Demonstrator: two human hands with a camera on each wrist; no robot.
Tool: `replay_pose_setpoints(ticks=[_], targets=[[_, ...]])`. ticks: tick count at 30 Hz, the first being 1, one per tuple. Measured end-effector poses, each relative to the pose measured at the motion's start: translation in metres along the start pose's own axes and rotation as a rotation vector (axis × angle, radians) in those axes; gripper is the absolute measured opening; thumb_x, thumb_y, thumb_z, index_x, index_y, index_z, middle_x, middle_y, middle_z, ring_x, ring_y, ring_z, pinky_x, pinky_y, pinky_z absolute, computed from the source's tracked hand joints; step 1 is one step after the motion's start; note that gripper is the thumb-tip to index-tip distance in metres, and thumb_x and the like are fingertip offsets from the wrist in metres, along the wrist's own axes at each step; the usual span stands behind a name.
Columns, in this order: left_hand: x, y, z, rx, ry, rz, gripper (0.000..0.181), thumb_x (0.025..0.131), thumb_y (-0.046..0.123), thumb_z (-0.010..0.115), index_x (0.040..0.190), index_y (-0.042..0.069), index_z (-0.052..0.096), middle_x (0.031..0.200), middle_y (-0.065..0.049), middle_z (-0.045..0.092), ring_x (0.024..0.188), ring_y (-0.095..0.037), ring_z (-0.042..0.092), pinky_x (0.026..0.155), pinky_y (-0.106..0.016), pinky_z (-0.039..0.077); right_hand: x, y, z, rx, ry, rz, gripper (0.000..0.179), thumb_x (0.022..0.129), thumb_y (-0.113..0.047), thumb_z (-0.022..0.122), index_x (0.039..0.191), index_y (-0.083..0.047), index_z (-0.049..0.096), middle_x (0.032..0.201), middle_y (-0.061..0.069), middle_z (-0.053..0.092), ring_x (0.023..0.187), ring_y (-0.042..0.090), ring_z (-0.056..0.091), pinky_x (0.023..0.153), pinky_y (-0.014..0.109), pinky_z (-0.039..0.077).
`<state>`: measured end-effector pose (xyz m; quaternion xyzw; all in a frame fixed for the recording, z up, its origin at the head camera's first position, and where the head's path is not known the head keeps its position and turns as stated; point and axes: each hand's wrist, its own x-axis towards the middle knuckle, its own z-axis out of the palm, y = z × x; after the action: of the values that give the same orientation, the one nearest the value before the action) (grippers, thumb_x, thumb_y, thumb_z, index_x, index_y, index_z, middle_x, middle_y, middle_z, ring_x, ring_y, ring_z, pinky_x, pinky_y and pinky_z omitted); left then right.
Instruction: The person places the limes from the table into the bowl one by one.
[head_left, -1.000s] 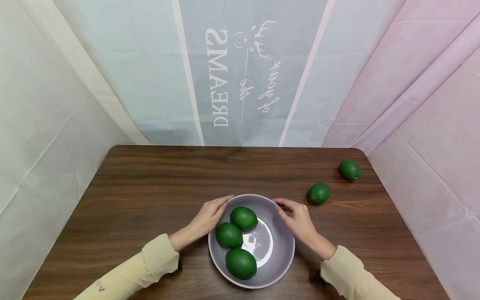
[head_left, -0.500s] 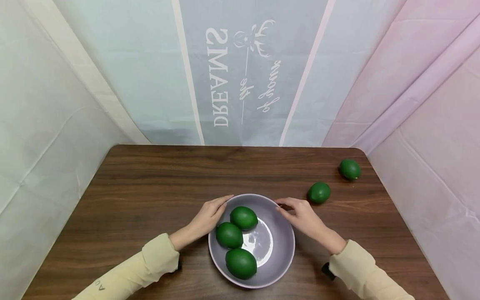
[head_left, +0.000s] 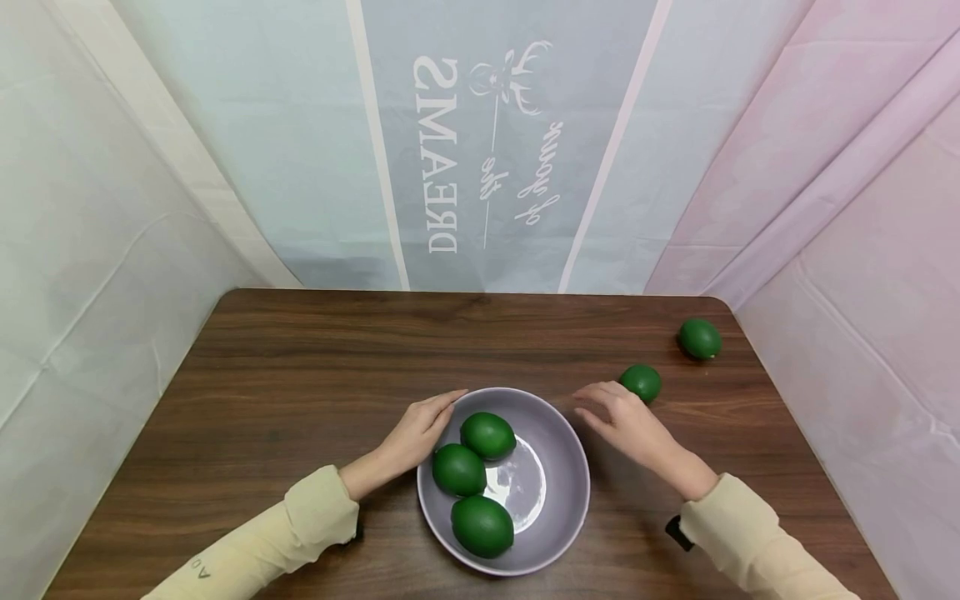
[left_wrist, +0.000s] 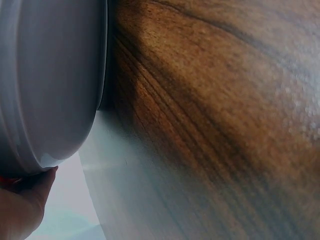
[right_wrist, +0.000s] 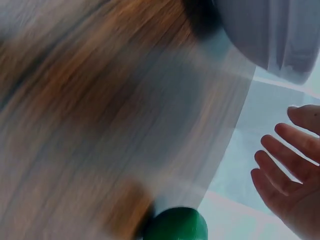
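Standing on the near middle of a dark wood-grain worktop [head_left: 337,358]: one round greyish-purple bowl [head_left: 558,492], upright, glossy within.

Contents of bowl, three close-set in the left half: far green fruit [head_left: 488,436]; middle green fruit [head_left: 459,470]; near green fruit [head_left: 482,526].

Left hand [head_left: 412,433]: at the bowl's far left side, touching it. Fingers extended and resting against the outer wall, the thumb set a little apart at the rim. The far and middle fruits lie just inside that wall, across the rim from these fingers. In the left wrist view one fingertip meets the bowl's outside; the others are mostly hidden.

Right hand [head_left: 626,421]: just right of the bowl, apart from its rim. Fingers loosely extended and slightly spread, holding nothing.

Loose on worktop, two: nearer loose fruit [head_left: 643,381], just behind the back of the right hand, which partly covers it, not between the fingers; whether they touch cannot be told. Farther loose fruit [head_left: 700,339], near the far right corner, well apart from both hands.

Also: pale yellow sleeves [head_left: 322,510] on both arms.
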<state>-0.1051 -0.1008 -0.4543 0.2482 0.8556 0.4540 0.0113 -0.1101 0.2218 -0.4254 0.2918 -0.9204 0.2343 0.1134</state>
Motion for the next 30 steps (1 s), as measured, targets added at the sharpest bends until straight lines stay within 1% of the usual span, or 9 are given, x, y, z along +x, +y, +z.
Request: replay_pose_setpoints(ticks=[4,12,19,25,30], targets=[[0.000,0.000,0.000,0.003,-0.001,0.002,0.032,0.096,0.006,0.042,0.125,0.000,0.054,0.124,-0.013,0.056,0.116,-0.025,0.050,0.096,-0.040,0.041,-0.002,0.006,0.000,-0.084,-0.010,-0.034,0.023,0.078,-0.009,0.071,0.099,-0.001,0.066,0.098,0.009,0.063,0.093,0.024,0.058,0.079,0.039,0.048],[0.000,0.000,0.000,0.006,-0.002,0.010,0.032,0.096,0.005,0.042,0.125,0.000,0.054,0.123,-0.014,0.056,0.116,-0.026,0.050,0.096,-0.040,0.041,-0.002,0.019,-0.003,-0.153,0.011,-0.110,0.029,0.072,-0.007,0.074,0.098,0.002,0.064,0.098,0.014,0.063,0.093,0.030,0.056,0.080,0.042,0.047],[0.000,0.000,0.000,0.002,-0.003,-0.002,0.032,0.096,0.006,0.042,0.125,0.000,0.054,0.123,-0.014,0.056,0.116,-0.026,0.050,0.095,-0.040,0.041,-0.004,0.029,-0.006,-0.179,-0.006,-0.097,0.030,0.073,-0.008,0.073,0.099,0.002,0.065,0.102,0.016,0.062,0.095,0.032,0.054,0.081,0.045,0.045],[-0.001,0.000,0.000,-0.008,-0.002,-0.002,0.032,0.096,0.006,0.042,0.125,0.000,0.054,0.123,-0.014,0.056,0.116,-0.025,0.050,0.096,-0.040,0.041,-0.005,0.036,-0.008,-0.206,0.004,-0.084,0.034,0.071,-0.011,0.076,0.100,0.002,0.064,0.104,0.019,0.061,0.096,0.034,0.054,0.080,0.048,0.044],[0.000,-0.001,0.001,-0.006,-0.001,0.002,0.032,0.096,0.006,0.042,0.125,-0.001,0.053,0.124,-0.014,0.056,0.117,-0.025,0.050,0.096,-0.040,0.041,-0.005,0.041,-0.010,-0.218,-0.020,-0.045,0.039,0.071,-0.017,0.077,0.102,0.002,0.063,0.107,0.018,0.060,0.099,0.034,0.051,0.081,0.053,0.042]])
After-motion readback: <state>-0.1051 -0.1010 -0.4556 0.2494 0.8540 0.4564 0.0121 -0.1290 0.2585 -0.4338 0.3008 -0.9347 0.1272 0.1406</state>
